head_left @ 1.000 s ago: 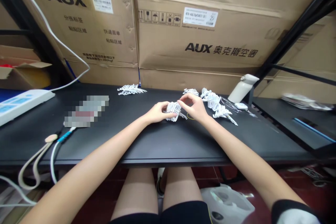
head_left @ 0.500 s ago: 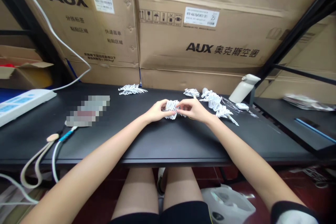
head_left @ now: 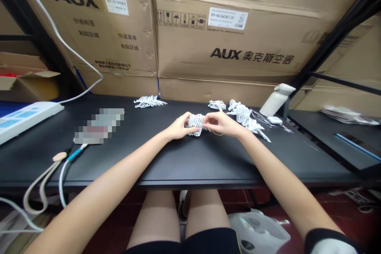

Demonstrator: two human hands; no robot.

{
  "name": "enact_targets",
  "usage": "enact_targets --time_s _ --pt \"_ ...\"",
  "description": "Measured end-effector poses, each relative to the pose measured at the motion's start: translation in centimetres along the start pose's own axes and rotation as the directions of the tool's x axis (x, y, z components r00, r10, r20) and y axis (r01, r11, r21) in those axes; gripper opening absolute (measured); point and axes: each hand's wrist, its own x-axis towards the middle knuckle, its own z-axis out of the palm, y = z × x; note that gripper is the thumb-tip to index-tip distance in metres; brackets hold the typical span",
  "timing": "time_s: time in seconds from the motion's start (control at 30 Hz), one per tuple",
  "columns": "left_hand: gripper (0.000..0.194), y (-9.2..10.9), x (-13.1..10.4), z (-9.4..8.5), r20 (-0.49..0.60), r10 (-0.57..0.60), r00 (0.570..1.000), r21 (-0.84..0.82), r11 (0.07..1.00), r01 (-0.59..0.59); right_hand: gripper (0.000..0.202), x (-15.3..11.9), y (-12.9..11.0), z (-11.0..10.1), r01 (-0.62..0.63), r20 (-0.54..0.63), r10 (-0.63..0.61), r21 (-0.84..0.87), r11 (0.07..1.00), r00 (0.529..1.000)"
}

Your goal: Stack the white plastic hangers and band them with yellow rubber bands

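Above the middle of the black table, my left hand (head_left: 179, 127) is closed round a bundle of thin white pieces (head_left: 195, 124), thumb in front. My right hand (head_left: 219, 123) is pinched at the bundle's right side; whatever sits between its fingertips is too small to make out. A thin yellow loop shows under the right hand. Behind the hands lies a small pile of similar white pieces (head_left: 217, 104). A longer pile (head_left: 244, 115) stretches to the right, and another (head_left: 149, 101) lies at the back left.
A white bottle (head_left: 277, 100) leans at the back right beside a small white case (head_left: 274, 120). On the left are a power strip (head_left: 29, 117), a blurred-out device (head_left: 99, 126) with a cable, and a strap (head_left: 43, 184). Large cartons (head_left: 226, 71) stand behind the table (head_left: 196, 166).
My right hand has shifted slightly to the right, and its fingers are drawn closer together. More of the white bundle shows between the hands. My left hand keeps its hold.
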Motion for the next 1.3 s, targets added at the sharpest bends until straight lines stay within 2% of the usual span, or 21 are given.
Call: enact_targets --time_s 0.27,0.4,0.5,0.6,0.67,0.77,0.9,0.97,1.07,1.2,1.3 --pt "0.042 0.1 0.0 0.1 -0.017 -0.016 1.0 0.005 1.0 0.016 0.022 -0.2 0.2 -0.5 -0.033 0.043 0.033 -0.006 0.999 0.999" --pt "0.044 -0.1 0.0 0.0 -0.027 -0.045 0.999 -0.039 0.998 0.044 0.025 -0.2 0.5 -0.2 -0.038 0.003 0.038 0.014 0.999 0.999" --pt "0.043 -0.2 0.0 -0.2 -0.044 -0.046 0.998 0.001 0.999 0.046 0.028 -0.1 0.5 0.1 -0.055 -0.121 0.055 0.006 0.998 0.991" --pt "0.042 0.0 -0.2 -0.3 -0.025 0.017 1.0 0.084 0.996 -0.015 0.027 0.2 0.5 0.5 -0.056 -0.354 0.043 -0.027 0.998 0.934" --pt "0.041 0.4 -0.4 -0.1 0.012 0.054 0.998 0.133 0.99 -0.055 0.029 0.3 0.5 1.0 -0.044 -0.422 0.03 -0.024 0.999 0.906" --pt "0.039 1.0 -0.7 0.2 0.039 0.071 0.997 0.212 0.974 -0.078 0.039 0.4 0.6 1.8 -0.014 -0.323 0.017 0.012 1.0 0.946" --pt "0.04 1.4 -0.8 0.4 0.026 0.065 0.998 0.25 0.966 -0.069 0.033 0.7 1.4 2.4 -0.015 -0.211 0.038 0.111 0.994 0.977" --pt "0.041 1.5 -0.8 0.3 0.008 0.075 0.997 0.253 0.965 -0.075 0.033 0.8 2.1 2.5 -0.039 -0.21 0.078 0.186 0.982 0.975" --pt "0.041 1.7 -1.0 0.1 -0.049 0.173 0.984 0.345 0.927 -0.146 0.035 1.1 3.3 2.4 -0.093 -0.238 0.161 0.273 0.958 0.958" --pt "0.026 2.4 -1.4 0.2 -0.06 0.329 0.942 0.518 0.817 -0.253 0.035 1.2 4.1 2.4 -0.115 -0.259 0.201 0.314 0.943 0.945" --pt "0.021 2.8 -1.5 0.2 -0.007 0.391 0.921 0.63 0.717 -0.299 0.036 1.2 4.1 2.5 -0.094 -0.271 0.176 0.291 0.952 0.946"
